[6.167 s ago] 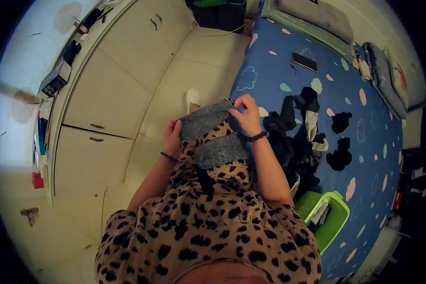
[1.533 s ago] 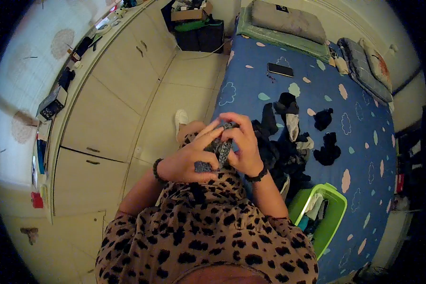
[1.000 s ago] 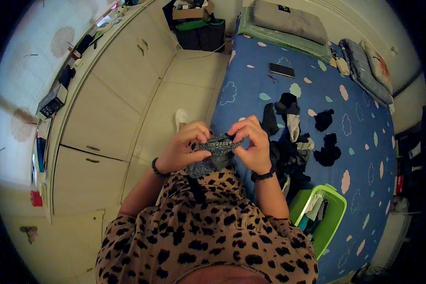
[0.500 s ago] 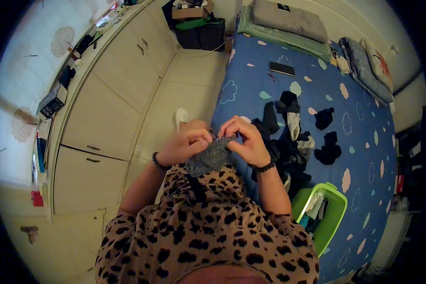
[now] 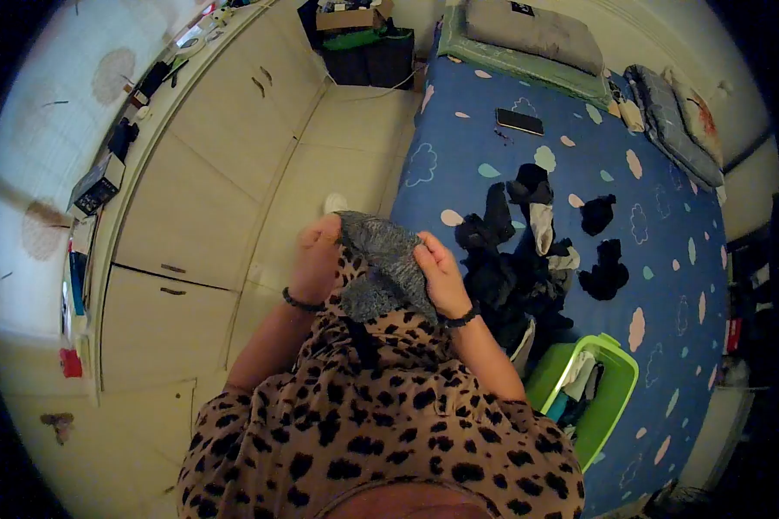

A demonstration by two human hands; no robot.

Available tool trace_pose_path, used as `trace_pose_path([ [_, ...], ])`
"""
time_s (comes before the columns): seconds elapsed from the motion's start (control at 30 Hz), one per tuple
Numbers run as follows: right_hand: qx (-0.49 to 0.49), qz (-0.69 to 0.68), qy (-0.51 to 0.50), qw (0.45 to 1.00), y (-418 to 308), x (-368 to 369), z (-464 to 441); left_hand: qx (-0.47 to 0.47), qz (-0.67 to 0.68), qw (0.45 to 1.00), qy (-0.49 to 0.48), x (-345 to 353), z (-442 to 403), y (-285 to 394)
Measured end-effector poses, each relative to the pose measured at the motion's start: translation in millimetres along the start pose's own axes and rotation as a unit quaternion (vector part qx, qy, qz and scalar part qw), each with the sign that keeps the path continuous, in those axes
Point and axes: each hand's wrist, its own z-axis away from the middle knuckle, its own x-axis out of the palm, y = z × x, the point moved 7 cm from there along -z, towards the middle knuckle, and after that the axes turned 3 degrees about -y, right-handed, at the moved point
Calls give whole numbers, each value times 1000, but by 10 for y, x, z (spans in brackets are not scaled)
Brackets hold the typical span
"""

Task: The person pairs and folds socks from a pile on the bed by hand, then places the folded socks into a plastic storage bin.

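A grey knitted sock (image 5: 381,246) is stretched between my hands above my lap, its lower part hanging down toward the leopard-print clothing. My left hand (image 5: 318,255), slightly blurred, pinches its left end. The right edge is gripped by my right hand (image 5: 441,275), thumb on top. To the right, a heap of dark socks (image 5: 511,281) lies on the blue bed sheet (image 5: 597,346), with a white and grey sock (image 5: 542,227) among them. Two small dark bundles (image 5: 597,214) (image 5: 605,270) lie apart from the heap.
A green basket (image 5: 613,394) holding some fabric stands on the bed at the lower right. Farther up are a phone (image 5: 519,121) and a grey pillow (image 5: 537,36). Pale cabinets (image 5: 177,212) line the left side, and a dark bin (image 5: 368,65) stands beyond the floor.
My hands have moved apart, the left one outward to the left, and the grey sock between them is now spread out wider instead of bunched up.
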Motion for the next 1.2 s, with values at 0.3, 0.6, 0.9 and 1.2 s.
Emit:
trace_pose_path([
  [0.3, -207, 194, 62, 957, -316, -25, -13, -4, 284, 958, -47, 458, 158, 221],
  [0.6, -272, 182, 50, 944, -536, 122, -56, 32, 104, 993, -56, 454, 175, 231],
  [0.9, -224, 27, 102, 969, -656, 11, -56, 119, -174, 977, -21, 426, 218, 607],
  [1.2, -210, 142, 8, 967, -727, 102, -257, 283, -229, 931, -8, 531, -86, 681],
])
